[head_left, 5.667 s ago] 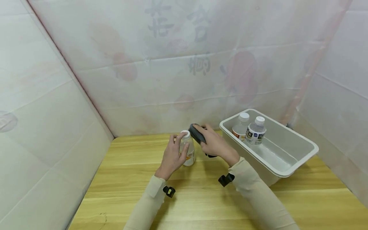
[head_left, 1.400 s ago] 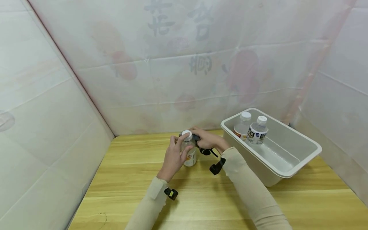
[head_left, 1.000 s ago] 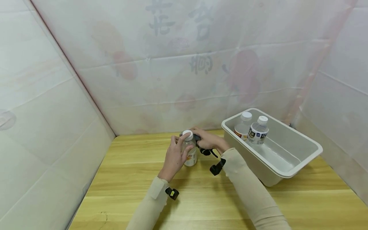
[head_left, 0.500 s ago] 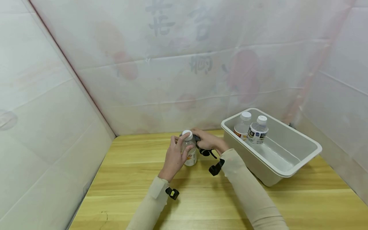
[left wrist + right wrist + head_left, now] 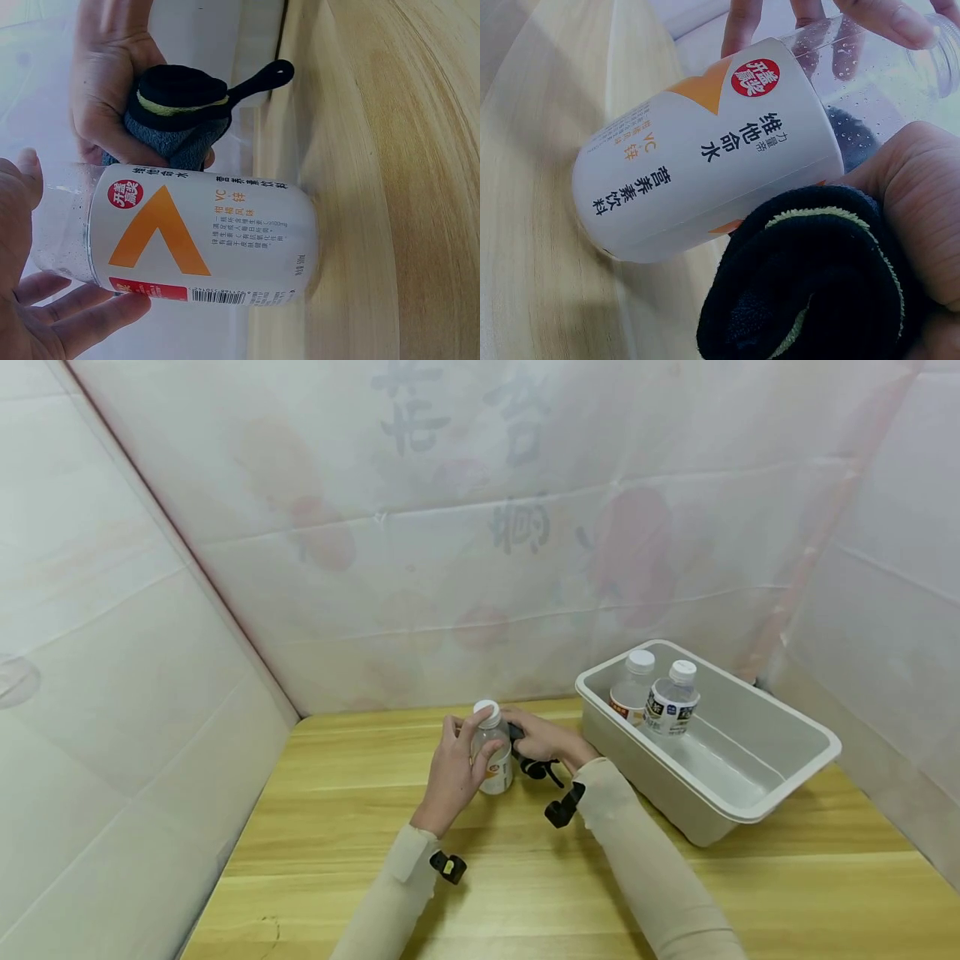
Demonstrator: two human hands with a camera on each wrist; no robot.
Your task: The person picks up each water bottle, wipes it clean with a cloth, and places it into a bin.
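A clear plastic bottle (image 5: 494, 753) with a white cap and a white-and-orange label (image 5: 202, 244) stands on the wooden table (image 5: 525, 877). My left hand (image 5: 454, 770) grips it round the neck and upper body. My right hand (image 5: 546, 740) holds a folded dark cloth (image 5: 817, 277) with a yellow-green seam and presses it against the bottle's right side (image 5: 720, 172). In the left wrist view the cloth (image 5: 180, 116) sits bunched in the right palm, its black loop sticking out toward the table.
A white plastic bin (image 5: 757, 810) stands on the table to the right, with two capped bottles (image 5: 670, 700) upright in its far end. Pale sheeting walls close in on the left, back and right.
The right hand with the cloth has slid lower down the bottle's side and its forearm has shifted a little nearer. The left hand keeps the same hold.
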